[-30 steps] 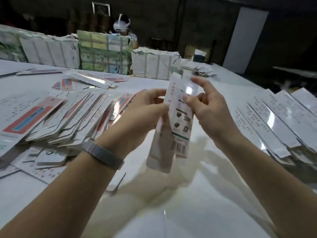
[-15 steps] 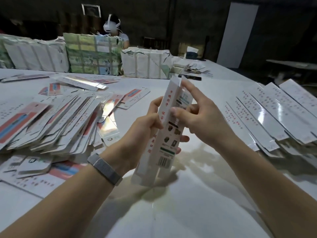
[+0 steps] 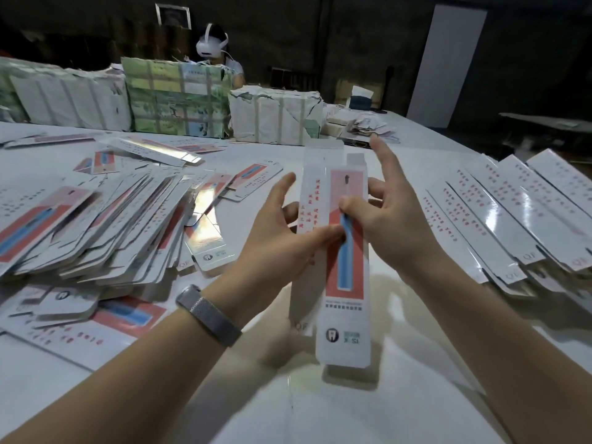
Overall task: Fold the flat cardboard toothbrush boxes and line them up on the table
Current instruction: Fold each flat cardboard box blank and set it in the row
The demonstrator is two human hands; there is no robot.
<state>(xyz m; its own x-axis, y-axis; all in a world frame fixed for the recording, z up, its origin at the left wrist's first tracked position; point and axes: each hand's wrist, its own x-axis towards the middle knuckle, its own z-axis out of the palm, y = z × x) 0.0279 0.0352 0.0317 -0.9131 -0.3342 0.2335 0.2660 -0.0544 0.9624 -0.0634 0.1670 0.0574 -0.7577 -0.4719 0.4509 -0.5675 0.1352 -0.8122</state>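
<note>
I hold one long toothbrush box (image 3: 344, 296) upright over the white table (image 3: 320, 411), its red-and-blue printed face toward me and its top flaps standing up. My left hand (image 3: 282, 241) grips its left side, thumb pressing the front face. My right hand (image 3: 389, 216) holds the right side, thumb on the front, index finger raised. A big heap of flat boxes (image 3: 96, 225) lies at the left. A row of long white boxes (image 3: 512, 216) lies side by side at the right.
Wrapped bundles of stock (image 3: 176, 97) stand along the far edge of the table, with a person wearing a white headset (image 3: 213, 46) behind them. Loose flat boxes (image 3: 73, 328) lie near my left forearm. A wristband is on my left wrist.
The box has turned in my hands: the barcode side faced me before, now the red-and-blue front does. It has opened from flat into a tube shape and sits lower.
</note>
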